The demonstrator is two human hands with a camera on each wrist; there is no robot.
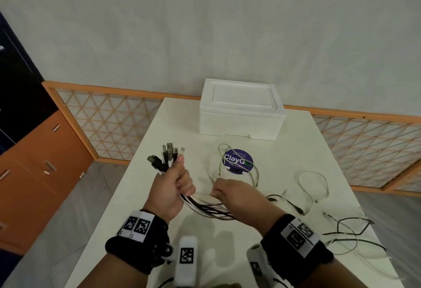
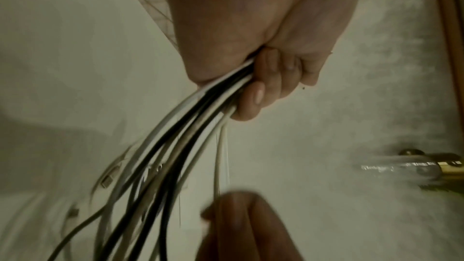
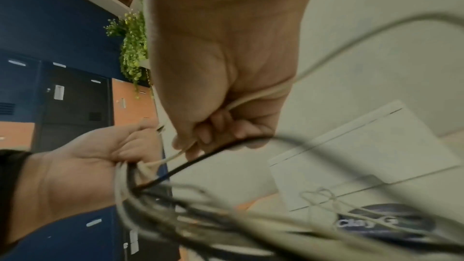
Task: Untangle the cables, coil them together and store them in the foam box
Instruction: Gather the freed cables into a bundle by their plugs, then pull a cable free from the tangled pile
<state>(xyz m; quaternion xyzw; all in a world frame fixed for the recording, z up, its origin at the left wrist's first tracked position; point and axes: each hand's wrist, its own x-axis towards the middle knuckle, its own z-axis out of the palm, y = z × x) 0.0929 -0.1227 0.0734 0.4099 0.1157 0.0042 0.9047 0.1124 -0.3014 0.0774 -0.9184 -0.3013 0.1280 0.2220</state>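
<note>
My left hand (image 1: 180, 180) grips a bundle of black and white cables (image 1: 205, 209) above the white table, their plugs (image 1: 167, 154) fanning out above the fist. The left wrist view shows the cables (image 2: 191, 126) leaving the fist (image 2: 261, 78). Just to its right, my right hand (image 1: 227, 191) pinches one pale cable (image 3: 253, 98), which runs back to the left hand (image 3: 100, 158) and loops away over the table (image 1: 241, 167). The closed white foam box (image 1: 241, 110) stands at the table's far edge.
Loose white and black cable tails (image 1: 341, 226) trail across the table's right side to its edge. A round purple sticker (image 1: 238, 162) lies before the box. Orange lattice screens (image 1: 109, 124) stand behind the table, with orange cabinets (image 1: 45, 164) to the left.
</note>
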